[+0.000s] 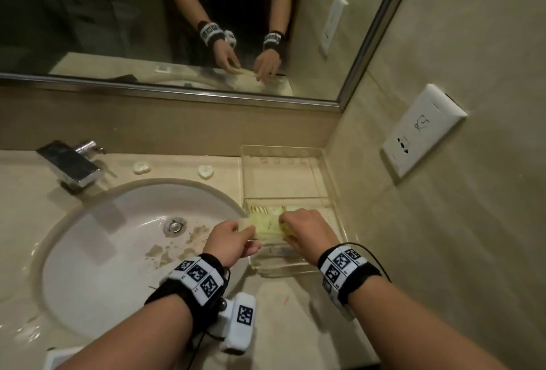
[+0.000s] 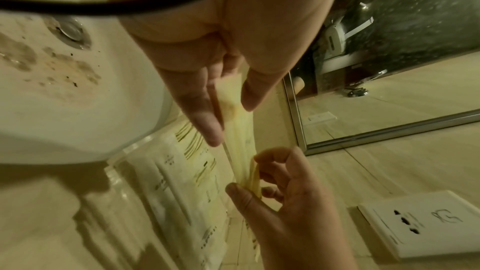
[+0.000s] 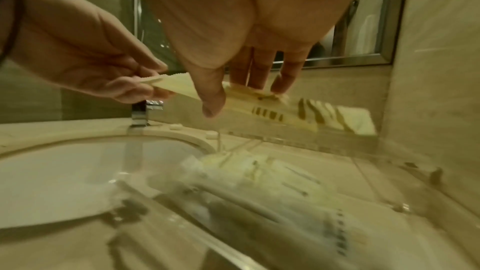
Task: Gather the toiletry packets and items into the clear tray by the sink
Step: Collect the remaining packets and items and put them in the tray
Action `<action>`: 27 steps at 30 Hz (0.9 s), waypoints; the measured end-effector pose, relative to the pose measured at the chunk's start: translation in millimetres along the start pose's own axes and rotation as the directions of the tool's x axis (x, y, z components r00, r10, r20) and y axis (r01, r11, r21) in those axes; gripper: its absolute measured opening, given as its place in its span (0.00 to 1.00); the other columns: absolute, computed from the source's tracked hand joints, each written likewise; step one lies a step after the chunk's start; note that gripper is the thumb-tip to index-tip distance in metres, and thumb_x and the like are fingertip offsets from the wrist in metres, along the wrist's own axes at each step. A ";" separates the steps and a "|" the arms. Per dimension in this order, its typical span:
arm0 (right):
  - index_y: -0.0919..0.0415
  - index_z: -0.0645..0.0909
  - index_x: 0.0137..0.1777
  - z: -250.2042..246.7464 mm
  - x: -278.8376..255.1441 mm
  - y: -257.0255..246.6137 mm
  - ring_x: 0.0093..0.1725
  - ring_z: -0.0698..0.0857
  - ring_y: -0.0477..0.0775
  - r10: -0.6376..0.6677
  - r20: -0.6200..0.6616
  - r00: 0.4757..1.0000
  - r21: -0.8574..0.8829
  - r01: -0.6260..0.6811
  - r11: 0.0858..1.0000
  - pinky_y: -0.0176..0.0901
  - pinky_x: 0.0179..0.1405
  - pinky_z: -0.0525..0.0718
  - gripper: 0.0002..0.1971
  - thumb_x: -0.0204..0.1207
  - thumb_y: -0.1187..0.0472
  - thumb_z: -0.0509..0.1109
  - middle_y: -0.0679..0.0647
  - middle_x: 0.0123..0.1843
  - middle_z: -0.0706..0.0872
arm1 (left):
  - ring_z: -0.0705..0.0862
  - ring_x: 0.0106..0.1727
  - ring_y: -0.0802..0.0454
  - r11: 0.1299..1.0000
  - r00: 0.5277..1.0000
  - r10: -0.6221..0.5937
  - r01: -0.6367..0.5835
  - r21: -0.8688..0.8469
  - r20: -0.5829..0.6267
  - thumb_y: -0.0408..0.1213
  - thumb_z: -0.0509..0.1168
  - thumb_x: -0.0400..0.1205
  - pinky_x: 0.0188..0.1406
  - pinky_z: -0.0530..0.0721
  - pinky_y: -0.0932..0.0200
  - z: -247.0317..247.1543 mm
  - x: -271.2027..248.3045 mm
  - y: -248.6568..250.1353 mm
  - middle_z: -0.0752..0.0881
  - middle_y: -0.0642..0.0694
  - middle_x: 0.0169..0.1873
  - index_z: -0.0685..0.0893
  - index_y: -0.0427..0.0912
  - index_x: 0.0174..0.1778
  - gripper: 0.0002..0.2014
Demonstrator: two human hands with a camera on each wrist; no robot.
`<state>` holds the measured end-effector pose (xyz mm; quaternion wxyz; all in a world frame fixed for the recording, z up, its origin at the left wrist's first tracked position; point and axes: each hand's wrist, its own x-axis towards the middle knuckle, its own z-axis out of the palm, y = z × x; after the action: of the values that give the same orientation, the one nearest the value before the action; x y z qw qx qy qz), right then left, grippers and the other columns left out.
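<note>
**Packets held over the clear tray beside the sink**

A beige stone surface (image 1: pixel 289 325) is shown in a bathroom corner, with a white sink (image 1: pixel 97 251) on the left, a tap (image 1: pixel 71 165) behind it and a mirror (image 1: pixel 147 15) above. A wall socket (image 1: pixel 422 130) is fixed to the right-hand wall. The clear tray (image 1: pixel 328 180) is set against that wall, just beside the sink rim, presumably so that its contents are kept off the wet basin.

A small stack of pale yellow packets (image 1: pixel 267 226) is held above the near end of the tray. One end is pinched by the left hand (image 1: pixel 229 241) between thumb and fingers; the other end is gripped by the right hand (image 1: pixel 304 230), thumb on one side and fingers on the other. The two-handed hold appears intended to keep the thin packets aligned while they are lowered.

More packets (image 2: pixel 166 188) with printed text are already lying flat on the tray floor below. Their exact number cannot be told.

The placing step is judged to be in hand. Two small white heart-shaped items (image 1: pixel 141 167) are lying on the surface behind the sink, well apart from the tray.
</note>
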<state>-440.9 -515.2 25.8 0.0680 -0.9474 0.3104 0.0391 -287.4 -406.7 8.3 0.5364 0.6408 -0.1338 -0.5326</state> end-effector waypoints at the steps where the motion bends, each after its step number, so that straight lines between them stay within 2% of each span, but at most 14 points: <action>1: 0.55 0.77 0.58 0.9 5.9 11.1 0.51 0.81 0.61 0.025 0.005 1.000 -0.016 -0.025 1.000 0.49 0.52 0.72 0.11 0.76 0.62 0.68 0.54 0.52 0.85 | 0.89 0.36 0.43 1.000 1.000 -0.013 0.013 0.001 -0.004 0.29 0.66 0.82 0.35 0.90 0.59 2.7 3.2 0.8 0.87 0.32 0.43 0.78 0.32 0.57 0.10; 4: 0.54 0.75 0.57 11.2 25.3 42.4 0.50 0.82 0.62 0.093 0.038 0.995 -0.052 -0.091 0.994 0.50 0.51 0.74 0.14 0.73 0.67 0.68 0.55 0.50 0.85 | 0.86 0.37 0.43 0.999 0.999 -0.029 0.030 0.036 -0.034 0.30 0.66 0.82 0.43 0.89 0.51 2.8 8.4 1.6 0.85 0.33 0.46 0.78 0.33 0.58 0.11; 7: 0.55 0.74 0.54 24.4 40.7 59.2 0.46 0.83 0.62 0.120 0.082 0.989 -0.028 -0.119 0.993 0.48 0.42 0.79 0.14 0.71 0.67 0.69 0.56 0.47 0.85 | 0.85 0.39 0.41 0.998 0.997 -0.036 0.040 0.051 -0.073 0.30 0.66 0.82 0.53 0.86 0.42 -4.8 10.6 -3.2 0.85 0.32 0.47 0.77 0.33 0.59 0.11; 11: 0.57 0.72 0.51 38.0 54.1 66.2 0.44 0.82 0.60 0.122 0.091 0.988 0.000 -0.122 0.993 0.49 0.40 0.82 0.13 0.70 0.72 0.65 0.55 0.46 0.83 | 0.85 0.38 0.41 0.997 0.991 -0.046 0.054 0.056 -0.130 0.30 0.66 0.82 0.49 0.87 0.45 -17.0 10.7 -8.5 0.85 0.32 0.48 0.77 0.34 0.60 0.12; 14: 0.59 0.73 0.51 49.1 56.8 72.1 0.45 0.81 0.61 0.119 0.079 0.990 -0.010 -0.118 0.993 0.46 0.37 0.76 0.16 0.67 0.76 0.64 0.57 0.48 0.82 | 0.85 0.36 0.42 0.996 0.988 -0.055 0.064 0.058 -0.146 0.30 0.66 0.82 0.48 0.87 0.46 -20.8 10.1 -9.9 0.85 0.33 0.46 0.77 0.33 0.60 0.12; 16: 0.60 0.73 0.52 52.3 58.0 75.2 0.46 0.80 0.61 0.116 0.081 0.990 -0.006 -0.116 0.993 0.45 0.37 0.75 0.15 0.68 0.76 0.63 0.58 0.50 0.83 | 0.85 0.37 0.42 0.996 0.988 -0.056 0.065 0.059 -0.144 0.30 0.66 0.82 0.47 0.87 0.46 -21.9 10.8 -9.7 0.86 0.33 0.46 0.77 0.34 0.60 0.12; 20: 0.61 0.74 0.57 52.4 61.3 78.1 0.53 0.81 0.61 0.120 0.114 0.986 -0.029 -0.118 0.993 0.44 0.40 0.74 0.17 0.70 0.75 0.62 0.58 0.55 0.82 | 0.86 0.38 0.42 0.995 0.989 -0.057 0.068 0.077 -0.133 0.31 0.66 0.82 0.47 0.87 0.47 -21.6 11.5 -6.7 0.86 0.33 0.47 0.77 0.35 0.59 0.11; 24: 0.62 0.77 0.52 53.0 60.7 74.8 0.52 0.81 0.61 0.178 0.129 0.975 -0.083 -0.169 0.982 0.44 0.40 0.76 0.14 0.68 0.75 0.65 0.57 0.51 0.80 | 0.86 0.38 0.42 0.992 0.992 -0.062 0.073 0.101 -0.107 0.31 0.66 0.82 0.47 0.88 0.47 -19.1 11.0 -4.3 0.86 0.32 0.48 0.78 0.35 0.58 0.10; 27: 0.61 0.79 0.53 49.7 59.3 69.5 0.54 0.81 0.60 0.207 0.146 0.967 -0.124 -0.190 0.974 0.47 0.45 0.80 0.15 0.67 0.72 0.68 0.56 0.52 0.80 | 0.85 0.37 0.43 0.990 0.994 -0.070 0.080 0.116 -0.089 0.30 0.66 0.82 0.44 0.88 0.50 -19.5 8.1 -3.8 0.85 0.33 0.47 0.78 0.35 0.57 0.09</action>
<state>-436.1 -597.6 -37.5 0.0364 -0.9077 0.3948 0.1376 -269.6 -400.7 -2.0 0.4819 0.6984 -0.1181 -0.5159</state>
